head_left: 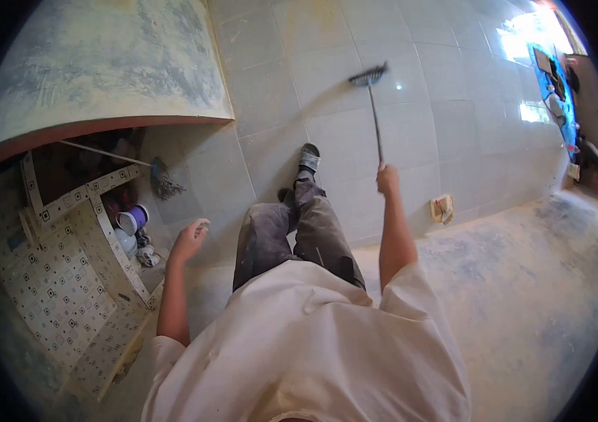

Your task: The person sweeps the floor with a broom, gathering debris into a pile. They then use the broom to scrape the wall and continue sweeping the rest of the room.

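My right hand (387, 180) is closed around the end of a long, thin handle. This belongs to a broom (375, 116) held out ahead of me, its dark, wide bristled head over the grey tiles. Whether the bristles touch the tiles is hard to tell. My left hand (190, 240) hangs at my side with its fingers loosely bent and apart, holding nothing. Its fingertips look pale and dusty. Closest to that hand are a purple-and-white bucket (132, 219) and a string mop (165, 181) with a pale handle.
Grey tiles (341, 119) spread ahead of my feet. A patchy plastered wall (109, 56) ends in a corner at left, beside patterned tiled ledges (67, 274). At right are a small socket box with wires (442, 209) and a blue sheet (550, 88) bearing several objects.
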A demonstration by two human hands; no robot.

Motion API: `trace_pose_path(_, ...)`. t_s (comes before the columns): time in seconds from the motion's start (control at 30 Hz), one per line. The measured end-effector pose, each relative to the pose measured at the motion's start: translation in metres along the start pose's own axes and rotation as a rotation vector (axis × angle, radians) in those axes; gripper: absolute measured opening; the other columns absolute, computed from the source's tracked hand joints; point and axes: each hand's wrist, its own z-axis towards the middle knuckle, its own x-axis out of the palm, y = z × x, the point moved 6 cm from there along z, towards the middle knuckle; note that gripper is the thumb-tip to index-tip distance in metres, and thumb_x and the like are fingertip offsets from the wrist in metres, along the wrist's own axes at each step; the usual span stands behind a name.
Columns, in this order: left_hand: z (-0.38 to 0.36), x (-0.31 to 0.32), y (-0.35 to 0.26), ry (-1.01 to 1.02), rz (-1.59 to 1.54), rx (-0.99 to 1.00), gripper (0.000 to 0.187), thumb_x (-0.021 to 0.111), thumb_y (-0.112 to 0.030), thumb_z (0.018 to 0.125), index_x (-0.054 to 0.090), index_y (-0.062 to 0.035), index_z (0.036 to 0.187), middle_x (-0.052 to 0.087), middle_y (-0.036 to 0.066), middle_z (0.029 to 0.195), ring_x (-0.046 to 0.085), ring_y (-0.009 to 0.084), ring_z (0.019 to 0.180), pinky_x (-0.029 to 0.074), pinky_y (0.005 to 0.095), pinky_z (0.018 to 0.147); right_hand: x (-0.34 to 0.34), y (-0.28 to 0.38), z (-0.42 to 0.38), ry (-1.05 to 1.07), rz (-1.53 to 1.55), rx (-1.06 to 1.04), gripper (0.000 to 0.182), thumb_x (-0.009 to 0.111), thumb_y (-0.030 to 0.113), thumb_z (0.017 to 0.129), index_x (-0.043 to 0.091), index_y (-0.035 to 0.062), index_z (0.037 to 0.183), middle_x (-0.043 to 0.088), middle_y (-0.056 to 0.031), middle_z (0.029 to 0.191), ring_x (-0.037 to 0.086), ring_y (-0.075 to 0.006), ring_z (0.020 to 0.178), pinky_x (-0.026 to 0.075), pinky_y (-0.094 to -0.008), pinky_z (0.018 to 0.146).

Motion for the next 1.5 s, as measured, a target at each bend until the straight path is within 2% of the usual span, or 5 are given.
trace_pose_path(0.57,-0.056,0.052,0.131,0.001,-0.162,-0.103,0.023,0.052,-0.016,0.083,0.058,-0.0078,0.103,0.064,0.014,0.091,0.063,0.0231,0.085,0.048,0.033,0.075,-0.091,-0.078,-0.287,0.113,-0.697,-0.092,0.046,0.045,0.042,0.089,0.061,0.0024,0.073,0.059,-0.0236,0.07,0.058,-0.0421,0.071,0.043,-0.0511,0.061)
trace_pose_path(0.93,-0.212,0.155,0.318,-0.374,-0.551,-0.283,0.025,0.051,-0.02,0.083,0.059,-0.0089,0.103,0.064,0.014,0.084,0.063,0.0242,0.082,0.048,0.0354,0.073,0.244,0.199,-0.305,0.537,-0.541,-0.856,0.039,0.048,0.033,0.086,0.06,-0.0035,0.089,0.058,-0.0317,0.089,0.055,-0.0472,0.088,0.043,-0.051,0.078)
trace_pose_path(1.13,-0.316,0.259,0.366,-0.525,-0.932,-0.482,0.034,0.045,-0.005,0.075,0.058,-0.0094,0.106,0.062,0.005,0.082,0.058,0.0128,0.074,0.047,0.0269,0.066,0.413,0.321,-0.313,0.506,-0.49,-0.575,0.042,0.041,0.031,0.089,0.059,-0.0054,0.097,0.061,-0.0292,0.09,0.059,-0.0427,0.088,0.047,-0.0464,0.078)
trace_pose_path(1.27,-0.354,0.305,0.348,-0.428,-0.941,-0.614,0.022,0.046,-0.01,0.085,0.06,-0.0094,0.102,0.066,0.01,0.078,0.063,0.0163,0.072,0.05,0.0298,0.066,0.468,0.32,-0.302,0.552,-0.399,-0.244,0.038,0.04,0.027,0.089,0.059,-0.005,0.098,0.061,-0.0288,0.092,0.061,-0.0406,0.087,0.049,-0.0455,0.075)
trace_pose_path(1.5,-0.333,0.307,0.333,-0.318,-0.993,-0.593,0.025,0.046,-0.014,0.085,0.058,-0.01,0.107,0.066,0.009,0.085,0.062,0.016,0.074,0.049,0.0302,0.068,0.426,0.227,-0.245,0.481,-1.228,-1.05,0.028,0.039,0.017,0.088,0.059,0.0004,0.099,0.06,-0.0236,0.094,0.061,-0.0388,0.088,0.051,-0.047,0.074)
